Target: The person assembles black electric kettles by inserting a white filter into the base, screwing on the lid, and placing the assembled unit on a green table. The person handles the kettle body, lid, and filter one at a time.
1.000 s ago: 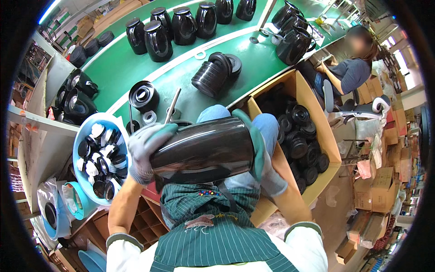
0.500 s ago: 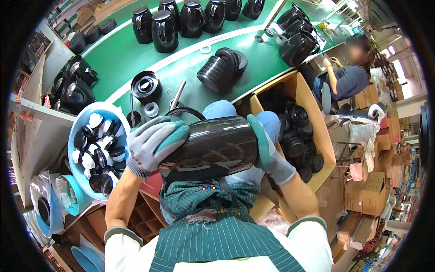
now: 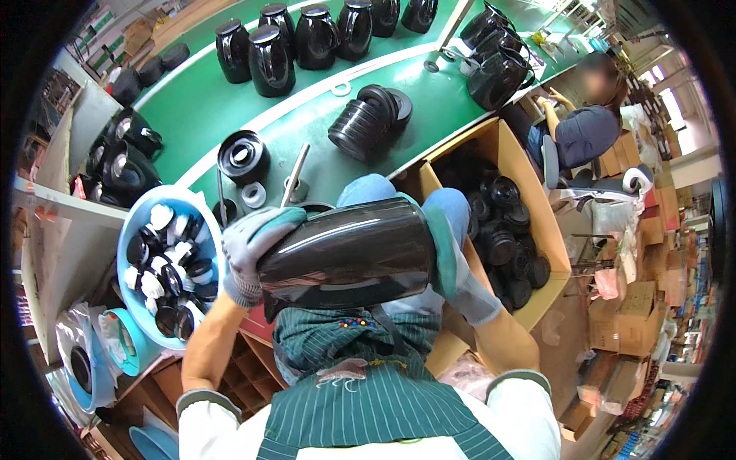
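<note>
- From where I stand, the black jug (image 3: 349,253) lies on its side across the seated worker's lap, off the green worktop (image 3: 184,130), below its near edge. Its left end sits slightly lower.
- It is probably kept crosswise because something that long and glossy is steadier held from both ends.
- The left hand (image 3: 257,245), gloved, is wrapped over the jug's left end, gripping it; I can't see its thumb.
- The right hand (image 3: 454,268), gloved too, lays its palm against the other end, likely as a stop against sliding. Whether its fingers curl, I can't tell.
- The left forearm (image 3: 208,337) rises steeply; the right forearm (image 3: 502,341) slants inward, elbows spread around the striped apron (image 3: 368,402).
- Off the worktop's near edge, a blue tub (image 3: 212,238) of black-and-white caps (image 3: 157,284) stands left and a carton (image 3: 534,195) of black lids (image 3: 502,245) right, presumably for easy reach.
- Near that edge lie a round black part (image 3: 244,157) and a stack of black rings (image 3: 359,129); toward the far edge, upright jugs (image 3: 271,65) stand grouped, perhaps to leave elbow room.
</note>
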Demonstrator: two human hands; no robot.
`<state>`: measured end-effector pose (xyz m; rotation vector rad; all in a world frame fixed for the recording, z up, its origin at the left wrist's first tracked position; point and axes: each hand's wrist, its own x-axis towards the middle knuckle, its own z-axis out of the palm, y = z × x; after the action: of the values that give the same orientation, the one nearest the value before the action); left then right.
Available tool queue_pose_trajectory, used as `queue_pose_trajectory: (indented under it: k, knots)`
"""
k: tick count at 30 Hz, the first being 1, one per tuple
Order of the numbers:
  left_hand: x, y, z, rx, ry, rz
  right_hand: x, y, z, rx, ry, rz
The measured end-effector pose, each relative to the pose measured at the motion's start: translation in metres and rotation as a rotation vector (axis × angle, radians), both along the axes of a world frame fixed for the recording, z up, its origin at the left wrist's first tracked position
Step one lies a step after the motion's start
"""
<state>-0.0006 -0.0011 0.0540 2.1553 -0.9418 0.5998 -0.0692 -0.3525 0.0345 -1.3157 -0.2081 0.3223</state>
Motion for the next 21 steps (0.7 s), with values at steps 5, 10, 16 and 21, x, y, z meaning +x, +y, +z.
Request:
queue_pose_trajectory:
  k: [5,10,16,21]
  knots:
    - [-0.02,-0.001,-0.095,-0.669,0.798,0.051,0.018,0.025,0.024,-0.414,-0.887,-0.139]
    - [-0.008,-0.009,-0.061,-0.238,0.903,0.073,-0.006,0.031,0.013,-0.015,-0.512,-0.241]
    - [-0.015,-0.06,-0.023,-0.151,0.449,0.006,-0.017,-0.044,-0.09,0.156,-0.006,-0.394]
    - [-0.054,-0.091,-0.093,0.037,0.388,-0.153,0.024,-0.08,-0.038,0.219,0.142,-0.203]
